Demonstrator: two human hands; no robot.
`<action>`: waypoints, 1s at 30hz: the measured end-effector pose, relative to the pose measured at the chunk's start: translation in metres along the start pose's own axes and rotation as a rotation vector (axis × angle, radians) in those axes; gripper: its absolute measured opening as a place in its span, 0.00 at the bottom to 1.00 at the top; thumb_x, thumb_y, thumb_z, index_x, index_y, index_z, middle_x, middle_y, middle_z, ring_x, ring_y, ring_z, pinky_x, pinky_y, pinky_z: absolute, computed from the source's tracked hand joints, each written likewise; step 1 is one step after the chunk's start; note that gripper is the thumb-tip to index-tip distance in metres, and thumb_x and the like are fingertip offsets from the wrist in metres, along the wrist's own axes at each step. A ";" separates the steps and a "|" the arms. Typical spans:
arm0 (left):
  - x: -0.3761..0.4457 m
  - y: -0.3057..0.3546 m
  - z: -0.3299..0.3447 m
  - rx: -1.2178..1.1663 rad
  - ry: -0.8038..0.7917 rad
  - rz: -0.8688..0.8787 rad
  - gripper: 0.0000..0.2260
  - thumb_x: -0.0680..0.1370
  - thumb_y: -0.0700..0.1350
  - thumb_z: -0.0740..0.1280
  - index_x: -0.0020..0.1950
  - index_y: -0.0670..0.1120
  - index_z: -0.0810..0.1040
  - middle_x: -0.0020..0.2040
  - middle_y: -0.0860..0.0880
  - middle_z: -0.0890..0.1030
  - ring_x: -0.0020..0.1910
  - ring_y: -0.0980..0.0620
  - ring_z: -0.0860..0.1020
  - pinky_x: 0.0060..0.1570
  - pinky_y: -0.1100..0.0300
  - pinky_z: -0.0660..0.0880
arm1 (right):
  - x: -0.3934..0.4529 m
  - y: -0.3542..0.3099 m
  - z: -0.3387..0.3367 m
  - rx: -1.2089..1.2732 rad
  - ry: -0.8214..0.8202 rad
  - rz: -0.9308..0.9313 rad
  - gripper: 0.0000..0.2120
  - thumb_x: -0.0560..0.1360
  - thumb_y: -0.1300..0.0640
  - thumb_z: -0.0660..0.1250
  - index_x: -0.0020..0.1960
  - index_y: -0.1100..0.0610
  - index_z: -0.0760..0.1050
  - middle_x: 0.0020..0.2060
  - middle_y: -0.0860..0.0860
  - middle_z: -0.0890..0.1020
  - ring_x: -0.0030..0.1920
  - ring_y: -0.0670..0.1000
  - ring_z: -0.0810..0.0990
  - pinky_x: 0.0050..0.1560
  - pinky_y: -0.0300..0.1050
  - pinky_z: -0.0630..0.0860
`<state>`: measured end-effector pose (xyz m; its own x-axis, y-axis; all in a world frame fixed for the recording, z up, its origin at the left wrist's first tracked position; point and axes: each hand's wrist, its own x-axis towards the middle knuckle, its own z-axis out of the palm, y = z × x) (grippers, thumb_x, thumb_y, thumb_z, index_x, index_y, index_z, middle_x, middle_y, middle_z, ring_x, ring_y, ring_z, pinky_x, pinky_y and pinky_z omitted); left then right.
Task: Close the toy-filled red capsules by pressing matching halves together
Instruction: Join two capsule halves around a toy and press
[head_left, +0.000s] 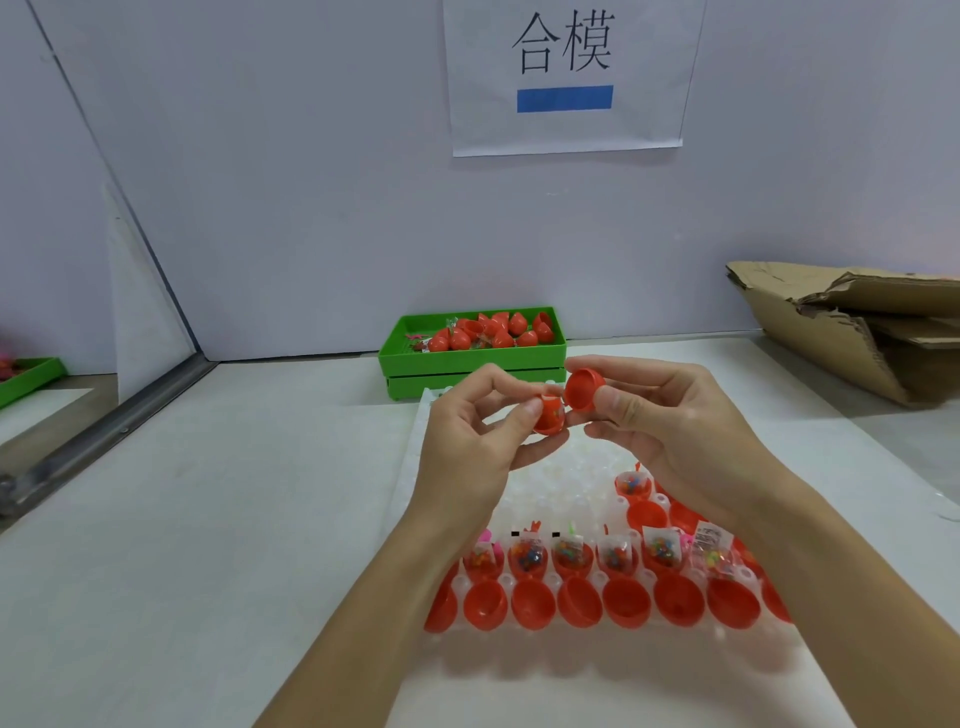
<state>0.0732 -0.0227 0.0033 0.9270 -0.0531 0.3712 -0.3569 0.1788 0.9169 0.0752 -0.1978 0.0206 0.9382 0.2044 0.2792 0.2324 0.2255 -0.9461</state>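
Above the white moulded holder tray (447, 652), the left hand (467, 447) pinches a glossy red plastic capsule half holding a toy (550, 415); the right hand (670, 421) pinches the empty red dome-shaped half (584, 391), edges touching, not yet closed.

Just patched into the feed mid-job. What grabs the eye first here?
Center frame, two hands hold red capsule halves apart: the left hand grips the toy-filled half, the right hand the empty cap. Below them, rows of open halves sit in a white tray. Behind, a green bin holds closed capsules.
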 end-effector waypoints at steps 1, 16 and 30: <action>0.000 0.000 0.000 0.013 0.004 0.006 0.14 0.79 0.31 0.65 0.39 0.47 0.80 0.46 0.43 0.86 0.47 0.45 0.85 0.46 0.50 0.82 | 0.000 0.000 0.000 -0.010 0.004 -0.001 0.17 0.68 0.56 0.71 0.56 0.54 0.84 0.50 0.59 0.87 0.49 0.57 0.86 0.46 0.41 0.80; -0.004 0.000 0.006 0.070 0.068 0.080 0.06 0.77 0.33 0.70 0.50 0.42 0.84 0.43 0.47 0.87 0.45 0.50 0.86 0.45 0.61 0.81 | -0.001 -0.001 0.001 0.027 0.019 -0.034 0.12 0.67 0.55 0.72 0.49 0.49 0.87 0.48 0.57 0.87 0.49 0.55 0.86 0.48 0.39 0.81; -0.008 -0.003 0.015 0.257 0.193 0.177 0.07 0.73 0.35 0.75 0.42 0.44 0.80 0.42 0.53 0.86 0.45 0.57 0.85 0.43 0.68 0.79 | 0.001 0.004 0.000 -0.084 -0.015 -0.084 0.15 0.67 0.57 0.73 0.53 0.49 0.86 0.50 0.55 0.87 0.52 0.57 0.86 0.51 0.43 0.81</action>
<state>0.0647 -0.0372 -0.0001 0.8445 0.1475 0.5149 -0.5079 -0.0850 0.8572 0.0775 -0.1965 0.0171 0.9107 0.2025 0.3599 0.3313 0.1623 -0.9295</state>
